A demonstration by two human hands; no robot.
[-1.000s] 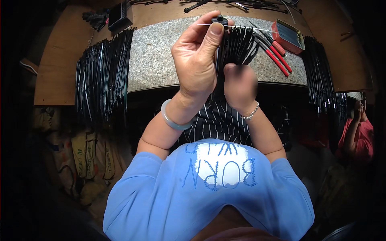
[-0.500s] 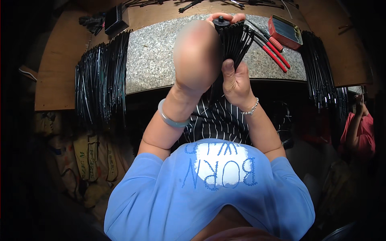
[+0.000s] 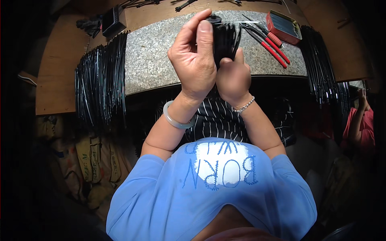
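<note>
Presently, left hand (image 3: 196,66) pinches black cap (image 3: 215,19) atop bundle (image 3: 225,42); right hand (image 3: 234,80), blurred, grasps bundle's lower part, above worktop (image 3: 157,52) near edge. Risk: slackened right grip could let strands fan out and drop.

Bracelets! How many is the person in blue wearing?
2: a pale bangle just below the left hand, and a silvery chain bracelet just below the right hand. No others show.

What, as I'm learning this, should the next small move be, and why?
Probably steady the bundle of thin black strips with the right hand, low on it, because the left hand pinches a black round piece at its top, where a thin pale rod juts rightward.
</note>
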